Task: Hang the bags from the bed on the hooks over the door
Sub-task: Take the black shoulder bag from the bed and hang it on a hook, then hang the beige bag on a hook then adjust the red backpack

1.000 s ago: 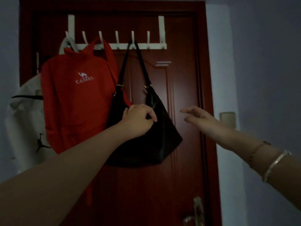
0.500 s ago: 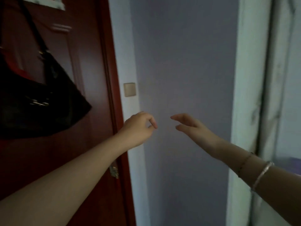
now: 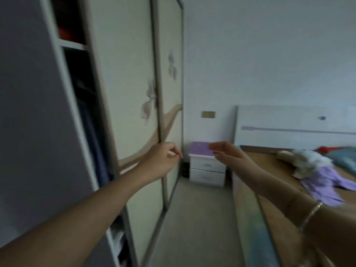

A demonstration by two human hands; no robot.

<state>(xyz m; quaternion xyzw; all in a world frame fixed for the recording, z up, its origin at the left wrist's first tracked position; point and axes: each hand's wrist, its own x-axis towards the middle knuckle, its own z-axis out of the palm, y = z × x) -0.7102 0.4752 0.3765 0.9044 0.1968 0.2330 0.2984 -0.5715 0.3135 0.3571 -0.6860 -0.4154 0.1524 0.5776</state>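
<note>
The view faces the bedroom; the door, its hooks and the hung bags are out of view. My left hand (image 3: 163, 159) is held out in front of the wardrobe, fingers loosely curled, with nothing in it. My right hand (image 3: 229, 154) reaches forward with the fingers spread, also empty, and has bracelets at the wrist. The bed (image 3: 269, 171) is at the right, well beyond both hands. On it lie a purple item (image 3: 323, 183), a white fluffy item (image 3: 308, 160), a teal item (image 3: 344, 159) and something red (image 3: 325, 149), all blurred, so I cannot tell which are bags.
A tall wardrobe (image 3: 131, 93) with sliding doors lines the left side, and its near section stands open with dark clothes inside. A white nightstand (image 3: 207, 170) with a purple top stands at the far end. A narrow floor aisle (image 3: 194, 218) runs between wardrobe and bed.
The view has swung right, from the door with the red and black bags to the wardrobe and bed. My left hand let go of the black bag; both hands stay held out, empty.
</note>
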